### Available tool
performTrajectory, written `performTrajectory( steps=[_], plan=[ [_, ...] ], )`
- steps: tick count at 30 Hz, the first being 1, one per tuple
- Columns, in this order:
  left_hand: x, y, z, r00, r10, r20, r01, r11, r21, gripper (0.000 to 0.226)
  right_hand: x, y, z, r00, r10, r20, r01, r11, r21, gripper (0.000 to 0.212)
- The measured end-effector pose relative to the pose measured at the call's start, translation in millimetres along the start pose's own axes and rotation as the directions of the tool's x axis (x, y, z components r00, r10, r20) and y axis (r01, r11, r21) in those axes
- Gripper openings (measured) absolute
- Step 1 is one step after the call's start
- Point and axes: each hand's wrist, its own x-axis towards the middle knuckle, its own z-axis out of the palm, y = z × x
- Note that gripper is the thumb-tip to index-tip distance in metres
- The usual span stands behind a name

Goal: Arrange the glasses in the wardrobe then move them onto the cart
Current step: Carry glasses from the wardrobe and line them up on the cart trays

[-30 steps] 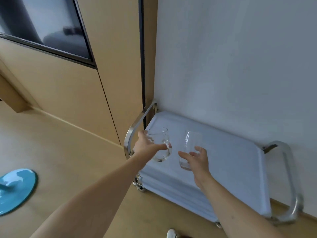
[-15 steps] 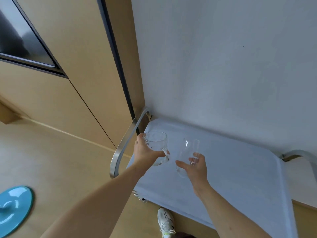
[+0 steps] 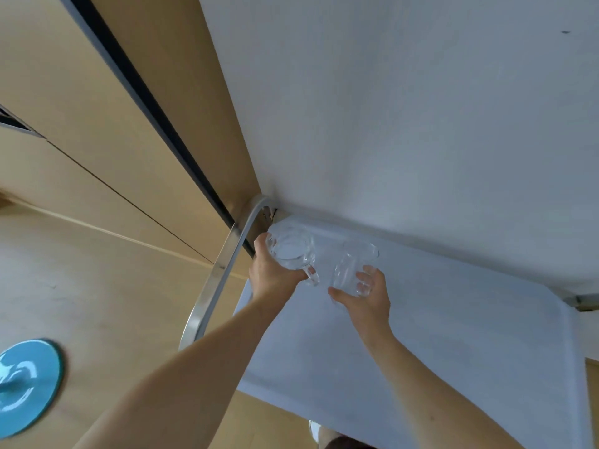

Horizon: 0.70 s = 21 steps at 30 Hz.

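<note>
My left hand (image 3: 274,273) grips a clear glass mug with a handle (image 3: 291,252), held over the far left corner of the cart's pale top tray (image 3: 453,335). Just to its right, my right hand (image 3: 366,298) holds a clear stemless glass (image 3: 351,267) from below and the side, fingers curled round it. Both glasses are upright and close to the tray surface; whether they touch it I cannot tell.
A curved metal cart handle (image 3: 220,273) runs along the tray's left end. The white wall (image 3: 421,124) rises right behind the cart, with wooden wardrobe panels (image 3: 97,124) to the left. A blue round base (image 3: 26,384) lies on the wooden floor at lower left.
I have moved closer and over the cart. Both hands have carried the glasses farther toward the tray's back left corner and lower toward its surface.
</note>
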Motion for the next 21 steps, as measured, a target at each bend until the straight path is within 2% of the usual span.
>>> performTrajectory(
  steps=[4,9,13,21],
  plan=[
    [22,5,12,0.998,-0.017,-0.053,0.015,0.999,-0.040,0.095,11,3,5,1.000,0.006,-0.014,-0.007,1.000,-0.001,0.079],
    [48,3,17,0.998,0.021,-0.059,-0.020,1.000,0.019,0.072,19,4,9,0.999,-0.026,-0.021,0.025,0.998,-0.051,0.079],
    [59,1,20,0.998,0.031,-0.053,-0.029,0.999,0.044,0.083,22,2,12,0.998,-0.047,-0.033,0.045,0.997,-0.058,0.077],
    [59,-2,36,0.984,0.039,-0.175,-0.052,0.996,-0.073,0.101,22,2,16,0.998,-0.058,-0.038,0.055,0.995,-0.078,0.077]
  ],
)
